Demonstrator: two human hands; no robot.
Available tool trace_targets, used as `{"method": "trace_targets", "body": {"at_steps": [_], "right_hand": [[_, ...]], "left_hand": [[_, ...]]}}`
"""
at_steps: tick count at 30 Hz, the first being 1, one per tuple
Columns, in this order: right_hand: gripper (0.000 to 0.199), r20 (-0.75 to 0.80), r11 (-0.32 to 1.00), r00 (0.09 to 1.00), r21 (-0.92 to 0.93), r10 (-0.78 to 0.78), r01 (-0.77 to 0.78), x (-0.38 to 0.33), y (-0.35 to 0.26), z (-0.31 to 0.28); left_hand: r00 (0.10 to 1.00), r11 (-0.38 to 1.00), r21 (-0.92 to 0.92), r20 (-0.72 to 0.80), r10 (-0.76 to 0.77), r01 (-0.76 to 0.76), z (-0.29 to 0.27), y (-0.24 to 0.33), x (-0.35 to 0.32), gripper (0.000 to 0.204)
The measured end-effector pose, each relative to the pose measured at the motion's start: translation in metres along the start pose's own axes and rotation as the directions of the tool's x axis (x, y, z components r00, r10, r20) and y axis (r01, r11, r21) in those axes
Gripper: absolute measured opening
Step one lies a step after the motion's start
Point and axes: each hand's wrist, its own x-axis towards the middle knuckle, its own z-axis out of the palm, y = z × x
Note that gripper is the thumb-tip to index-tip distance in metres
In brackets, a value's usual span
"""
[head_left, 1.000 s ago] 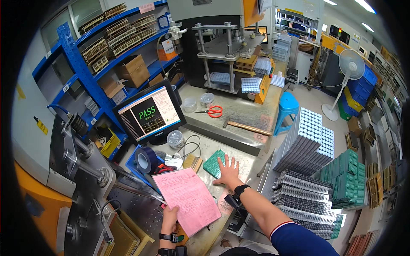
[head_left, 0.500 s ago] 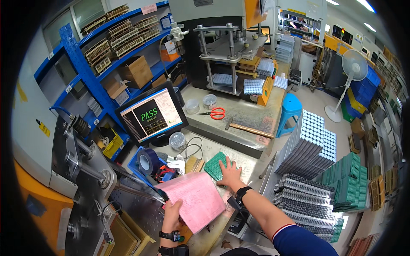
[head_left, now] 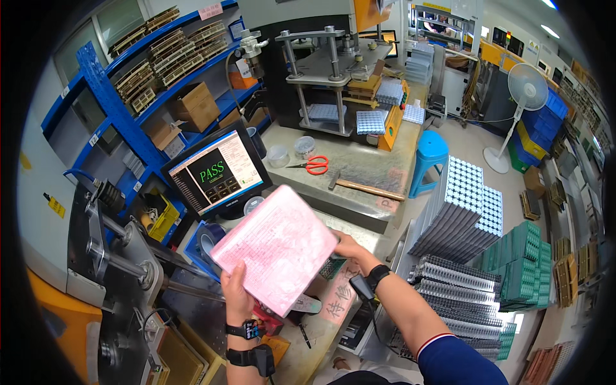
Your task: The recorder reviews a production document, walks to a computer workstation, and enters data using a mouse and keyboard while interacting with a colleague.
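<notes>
A pink printed sheet (head_left: pixel 276 250), which looks to be in a clear sleeve, is held up tilted above the bench. My left hand (head_left: pixel 237 292) grips its lower left edge, thumb on the front. At the sheet's right corner, my right hand (head_left: pixel 351 249) is closed on the edge, its fingers partly hidden. Just below that hand a green perforated tray (head_left: pixel 332 268) shows in part, mostly covered by the sheet. A black pen (head_left: pixel 304 335) lies on the bench near its front. Behind the sheet stands a monitor (head_left: pixel 215 170).
Red-handled scissors (head_left: pixel 317 165) and a hammer (head_left: pixel 369 189) lie on the further bench, near a press (head_left: pixel 317 80). At the right stand tall stacks of white trays (head_left: pixel 449 212), black trays (head_left: pixel 455 301) and green trays (head_left: pixel 513 263). A blue stool (head_left: pixel 428 160) stands behind them.
The pink sheet has been lifted and moved up and left, now covering most of the green tray. My right hand has gone from lying spread on the tray to the sheet's right edge.
</notes>
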Motion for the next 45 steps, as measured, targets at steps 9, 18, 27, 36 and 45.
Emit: {"method": "trace_targets", "body": {"at_steps": [9,18,27,36,45], "right_hand": [[0.080,-0.144,0.838,0.959,0.529,0.244,-0.134,-0.048,-0.085,-0.049],[0.100,-0.167,0.884,0.984,-0.467,-0.061,-0.024,-0.067,-0.075,0.070],[0.062,-0.135,0.699,0.957,-0.710,-0.256,0.087,-0.053,-0.060,0.064],[0.026,-0.080,0.804,0.839,-0.346,-0.539,0.483,-0.193,-0.225,0.062],[0.035,-0.532,0.892,0.821,-0.447,-0.208,-0.064,-0.468,-0.078,-0.020]], "left_hand": [[0.895,0.906,-0.083,-0.138,-0.423,0.415,-0.056,-0.174,0.022,0.024],[0.777,0.810,-0.022,-0.269,-0.569,0.586,-0.079,-0.194,0.025,0.031],[0.840,0.823,-0.193,0.010,-0.543,0.534,-0.033,-0.080,-0.076,0.037],[0.817,0.837,-0.052,0.258,-0.515,0.544,-0.044,-0.022,-0.134,0.036],[0.515,0.729,0.162,0.607,-0.605,0.665,0.025,-0.035,-0.155,0.033]]}}
